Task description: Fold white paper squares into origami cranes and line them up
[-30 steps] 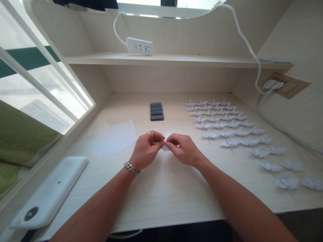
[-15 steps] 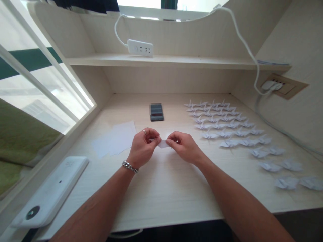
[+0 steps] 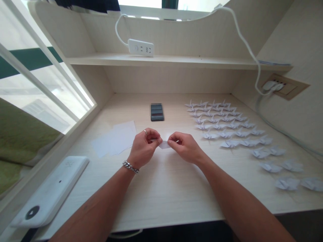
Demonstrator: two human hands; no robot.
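Note:
Between my two hands is a small folded piece of white paper (image 3: 165,145), held just above the desk. My left hand (image 3: 145,145), with a ring and a chain bracelet, pinches its left end between thumb and fingers. At the other end, my right hand (image 3: 185,146) grips the paper the same way. My fingertips cover both ends, so only the middle of the folded piece shows. Loose white paper sheets (image 3: 117,138) lie overlapping just left of my left hand. To the right, folded paper cranes (image 3: 224,122) stand in several rows.
A dark phone-like object (image 3: 156,112), pixelated on top, lies beyond my hands. At the left edge rests a long white device (image 3: 54,193) with a round dark spot. A white power strip (image 3: 140,47) stands on the shelf (image 3: 174,60); its cable runs to a wall socket (image 3: 285,86).
Both hands and the paper stay nearly in place. The paper's visible face looks slightly darker and tilted differently.

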